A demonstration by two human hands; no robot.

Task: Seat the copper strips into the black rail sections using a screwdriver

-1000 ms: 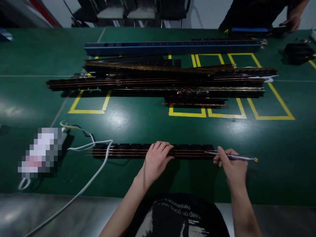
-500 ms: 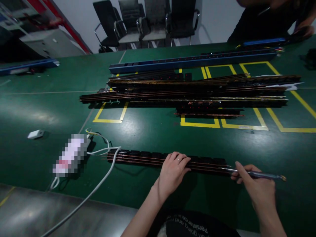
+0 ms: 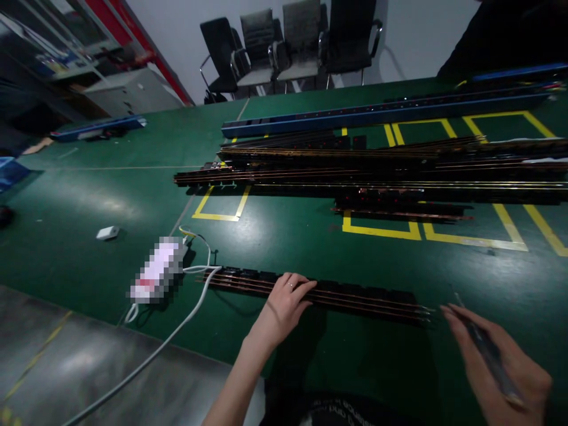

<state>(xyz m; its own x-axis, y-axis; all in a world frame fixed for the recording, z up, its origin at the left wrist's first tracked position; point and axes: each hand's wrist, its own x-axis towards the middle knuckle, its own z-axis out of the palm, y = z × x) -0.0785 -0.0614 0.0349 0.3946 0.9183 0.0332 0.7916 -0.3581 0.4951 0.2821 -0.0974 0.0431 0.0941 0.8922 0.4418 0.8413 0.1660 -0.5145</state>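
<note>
A long black bar (image 3: 364,300) with copper-coloured strips along it lies on the green table in front of me. My left hand (image 3: 284,305), a ring on one finger, is closed over the bar left of its middle, thumb on the near side. Off the bar's right end, my right hand (image 3: 497,361) is closed around a slim, pen-like tool (image 3: 486,349) with a dark grip and a thin tip. The tip points up and away, apart from the bar. Short pale ends (image 3: 426,313) stick out of the bar's right end. Motion blurs the tool, so its exact kind is unclear.
A pile of similar black bars (image 3: 310,171) lies across the table behind, with a long blue channel (image 3: 355,114) beyond it. Left of my bar are a pixelated device (image 3: 157,269), a white cable (image 3: 177,325) and a small white block (image 3: 107,233). A person's dark clothing (image 3: 501,41) shows at top right.
My right hand has drawn the tool off the bar's right end, moving right and nearer to me, and turned its tip upward. My left hand still rests on the bar. The whole view has shifted.
</note>
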